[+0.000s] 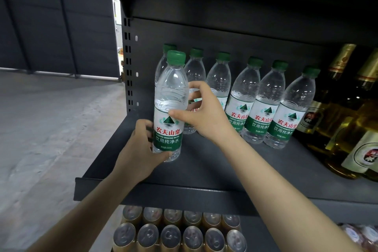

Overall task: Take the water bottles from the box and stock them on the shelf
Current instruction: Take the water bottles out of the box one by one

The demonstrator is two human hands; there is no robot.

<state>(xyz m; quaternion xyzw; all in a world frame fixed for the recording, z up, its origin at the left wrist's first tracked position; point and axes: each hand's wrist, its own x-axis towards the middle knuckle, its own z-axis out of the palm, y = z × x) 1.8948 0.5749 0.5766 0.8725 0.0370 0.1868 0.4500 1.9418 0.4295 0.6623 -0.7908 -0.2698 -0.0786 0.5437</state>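
Both hands held one water bottle (pixel 168 112) upright at the shelf's (pixel 204 192) left front: left hand (pixel 139 149) wrapped its base, right hand (pixel 201 112) pinched its middle. Six bottles (pixel 245 98) lined the back; twelve cans (pixel 180 231) sat below, beer bottles (pixel 347 129) cut off at right.

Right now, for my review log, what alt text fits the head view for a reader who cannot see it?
Both hands hold one upright green-capped water bottle at the shelf's left front: the left hand grips its base, the right hand its middle. Six matching bottles stand in the back row, glass bottles at right, cans below.
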